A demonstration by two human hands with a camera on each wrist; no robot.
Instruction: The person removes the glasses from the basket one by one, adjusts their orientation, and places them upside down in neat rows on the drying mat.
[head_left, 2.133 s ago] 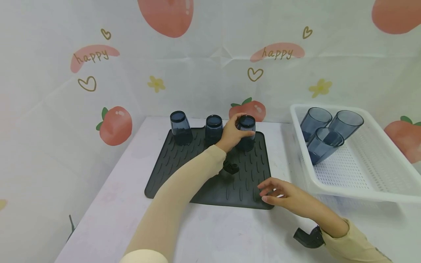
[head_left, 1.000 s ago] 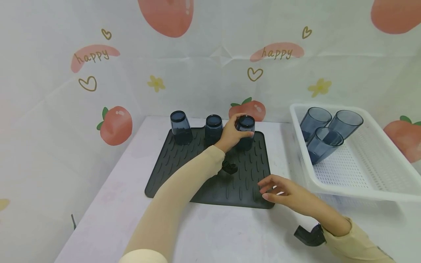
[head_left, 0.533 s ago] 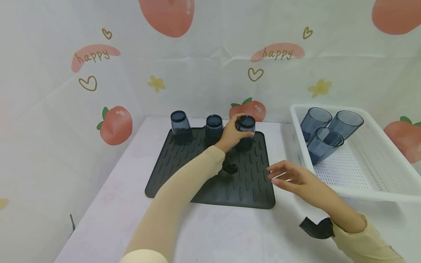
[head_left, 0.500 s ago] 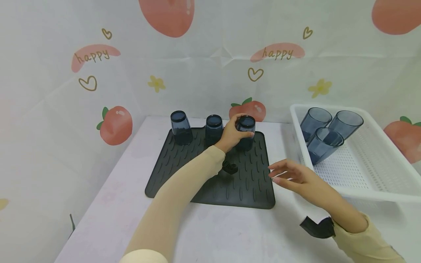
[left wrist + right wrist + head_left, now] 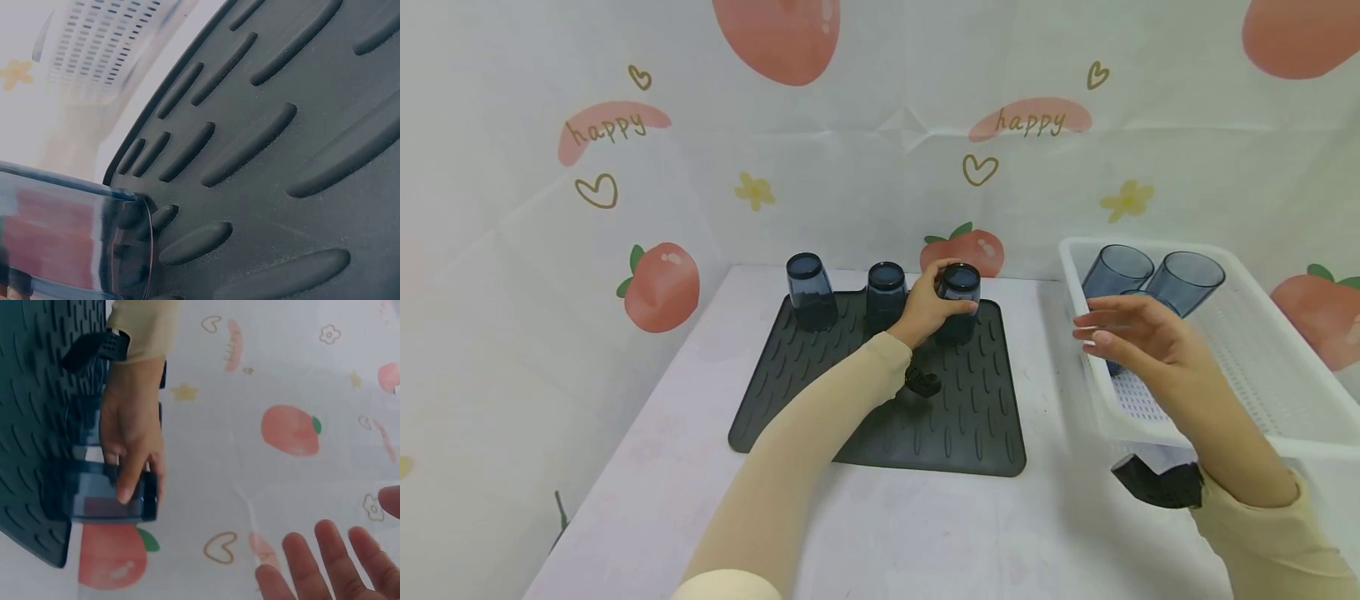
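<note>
My left hand [image 5: 922,308] grips a blue drinking glass [image 5: 961,279], upside down at the back right of a black drying mat [image 5: 962,417]. In the left wrist view, the glass [image 5: 56,231] has its rim against the ridged mat. Two more upturned glasses stand in the same row, the middle glass [image 5: 887,287] just left of my hand and the far-left glass [image 5: 811,292] beyond it. My right hand [image 5: 1157,346] holds nothing, fingers extended over the left edge of a white basket [image 5: 1322,447]. It mostly hides one glass; a back-left glass [image 5: 1116,271] and another glass [image 5: 1187,282] lean behind it.
The basket has a perforated bottom and raised walls, to the right of the mat on a white table [image 5: 910,533]. A printed cloth [image 5: 865,192] with fruit and hearts hangs close behind the mat. Black wrist mounts [image 5: 1157,483] stick out below the sleeves.
My right hand has moved up and right, from the mat's front right corner to above the basket, covering the nearest glass there. My left hand stays on its glass.
</note>
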